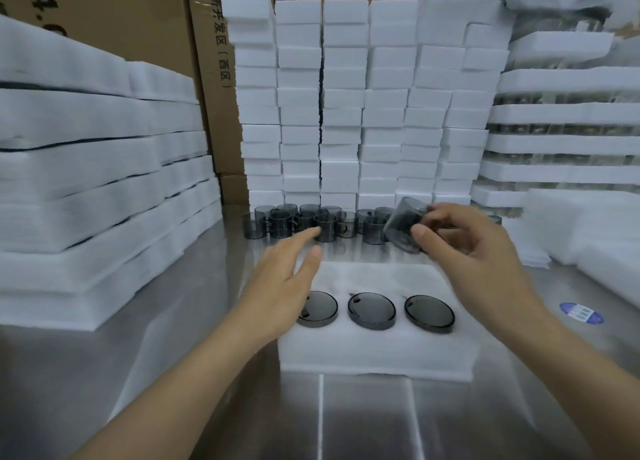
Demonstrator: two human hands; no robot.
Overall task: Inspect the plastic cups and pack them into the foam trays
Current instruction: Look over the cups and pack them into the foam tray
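My right hand [474, 252] grips a smoky grey plastic cup [401, 227], tilted (a bit blurred), just beyond the foam tray [377, 355], where three packed cups [372, 311] sit sunk. My left hand [280, 286], fingers straight and empty, hovers near the loose cups [277, 222] behind.

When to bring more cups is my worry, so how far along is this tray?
Done: three cups sit in the near row of the foam tray. In hand: the right hand holds a tilted cup, while the open left hand reaches toward the loose cups. Left: the tray's far part shows no cups, and the loose cups stand clustered behind it.
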